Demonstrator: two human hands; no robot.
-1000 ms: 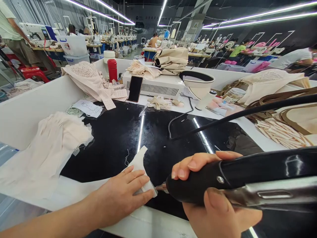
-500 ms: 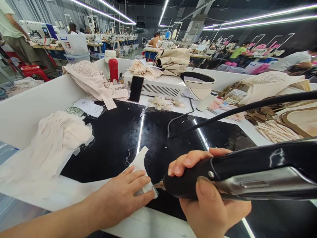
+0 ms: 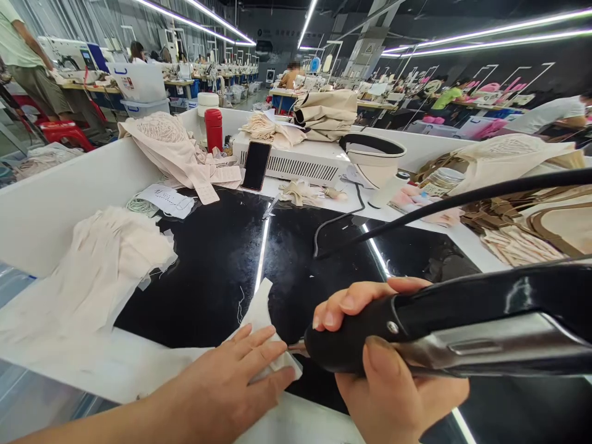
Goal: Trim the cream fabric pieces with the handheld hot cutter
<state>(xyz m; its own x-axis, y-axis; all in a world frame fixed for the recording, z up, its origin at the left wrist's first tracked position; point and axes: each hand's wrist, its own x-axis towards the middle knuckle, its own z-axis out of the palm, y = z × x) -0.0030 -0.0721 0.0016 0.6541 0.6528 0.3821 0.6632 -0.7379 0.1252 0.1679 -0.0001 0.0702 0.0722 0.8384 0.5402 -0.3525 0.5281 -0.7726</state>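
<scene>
My left hand (image 3: 240, 376) lies flat with its fingers stretched out on a small white fabric piece (image 3: 259, 309) at the near edge of the black tabletop (image 3: 222, 246). My right hand (image 3: 393, 376) is wrapped round a black hand-held tool (image 3: 490, 296) with a silver lever. The tool's narrow metal tip (image 3: 298, 348) points left and meets the right edge of the fabric beside my left fingers. A loose white thread lies just left of the fabric.
A pile of pale fabric (image 3: 106, 265) is at the left. A thick black cable (image 3: 472, 196) crosses the right side. Behind stand a phone (image 3: 256, 165), a red bottle (image 3: 213, 129) and a white vented box (image 3: 300, 168). Fabric stacks (image 3: 518, 246) lie at the right.
The white fabric piece has turned and shifted slightly towards me under my left hand, which has moved a little nearer too. My right hand and the tool are nearly unmoved.
</scene>
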